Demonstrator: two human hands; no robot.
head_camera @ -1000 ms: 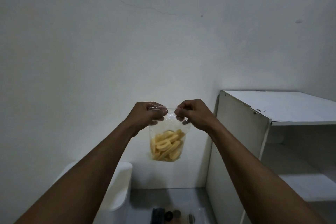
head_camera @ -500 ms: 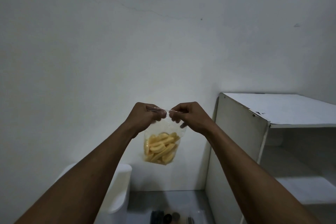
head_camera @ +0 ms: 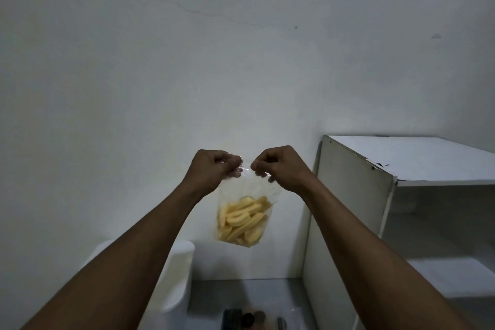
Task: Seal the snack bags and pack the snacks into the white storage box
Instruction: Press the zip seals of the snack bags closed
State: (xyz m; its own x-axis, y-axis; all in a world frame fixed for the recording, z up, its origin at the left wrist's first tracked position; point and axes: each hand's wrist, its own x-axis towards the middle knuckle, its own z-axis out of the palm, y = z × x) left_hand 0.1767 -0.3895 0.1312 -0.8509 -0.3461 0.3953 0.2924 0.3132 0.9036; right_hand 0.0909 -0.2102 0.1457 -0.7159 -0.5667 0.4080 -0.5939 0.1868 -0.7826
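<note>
A clear plastic snack bag (head_camera: 242, 220) with yellow finger-shaped snacks in its lower half hangs in the air in front of the wall. My left hand (head_camera: 214, 167) pinches the bag's top edge at its left corner. My right hand (head_camera: 278, 166) pinches the same edge at its right corner. A short stretch of the top strip shows between the two hands. A white storage box (head_camera: 176, 276) stands on the floor at the lower left, partly hidden behind my left forearm.
A white shelf unit (head_camera: 401, 163) stands at the right with open shelves below its top. Small dark objects (head_camera: 246, 320) lie on the grey floor at the bottom edge. A plain white wall fills the background.
Both hands keep pinching the bag's top edge and have slid slightly along it. The bag has swung a little left and back.
</note>
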